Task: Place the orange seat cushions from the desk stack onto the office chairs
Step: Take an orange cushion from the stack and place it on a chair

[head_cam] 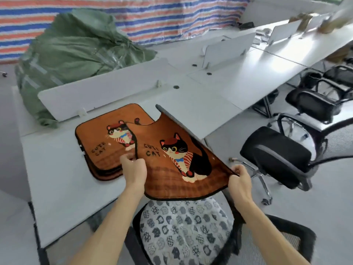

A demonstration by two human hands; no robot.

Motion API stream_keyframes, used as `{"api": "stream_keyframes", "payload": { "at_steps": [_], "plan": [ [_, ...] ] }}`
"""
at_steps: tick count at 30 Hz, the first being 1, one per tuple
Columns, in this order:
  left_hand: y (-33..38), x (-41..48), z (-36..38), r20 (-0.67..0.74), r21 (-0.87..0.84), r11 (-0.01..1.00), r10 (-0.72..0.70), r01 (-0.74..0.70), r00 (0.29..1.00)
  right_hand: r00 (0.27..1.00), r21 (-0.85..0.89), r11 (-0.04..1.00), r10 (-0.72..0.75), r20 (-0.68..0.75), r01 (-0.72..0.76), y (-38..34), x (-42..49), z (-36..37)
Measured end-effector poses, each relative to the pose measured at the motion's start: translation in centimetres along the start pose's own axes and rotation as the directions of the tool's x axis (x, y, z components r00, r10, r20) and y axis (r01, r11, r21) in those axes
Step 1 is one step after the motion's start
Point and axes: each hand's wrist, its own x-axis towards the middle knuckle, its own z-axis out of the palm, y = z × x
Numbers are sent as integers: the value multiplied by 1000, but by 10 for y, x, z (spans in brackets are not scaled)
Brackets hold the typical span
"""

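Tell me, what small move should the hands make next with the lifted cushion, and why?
Probably lower the lifted cushion onto the chair below. The left hand and right hand grip its edges, and it hangs over that chair's patterned pad.

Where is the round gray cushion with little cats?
In the head view, bottom centre, the round cushion sits on the nearest chair, under the held orange cushion.

head camera looks forward and down, close over the desk.
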Motion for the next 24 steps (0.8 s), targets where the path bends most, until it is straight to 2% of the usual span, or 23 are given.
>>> {"api": "stream_keyframes", "payload": {
  "at_steps": [4, 8, 13, 15, 17, 19, 24],
  "plan": [
    [-20, -113, 44, 133, -39, 999, -29, 35, 991, 995, 106, 992, 76, -64, -69, 41, -30, -123],
    [-28, -222, 91, 223, -41, 996, -66, 77, 973, 986, 245, 968, 90, -141, -53, 71, -53, -247],
    [-26, -321, 153, 519, 214, 977, -122, 9, 846, 967, 379, 922, 161, -199, -76, 113, -65, -363],
    [-20, -354, 175, 560, 298, 954, -154, -25, 814, 965, 423, 898, 210, -159, -125, 133, -71, -395],
    [-13, -378, 192, 635, 313, 949, -180, -37, 752, 967, 426, 877, 253, -14, -223, 148, -76, -422],
    [-9, -399, 210, 713, 334, 938, -186, -94, 676, 938, 429, 835, 319, 132, -344, 159, -78, -441],
    [-12, -439, 247, 807, 316, 927, -150, -203, 571, 892, 483, 752, 405, 199, -449, 180, -60, -468]
  ]
}}
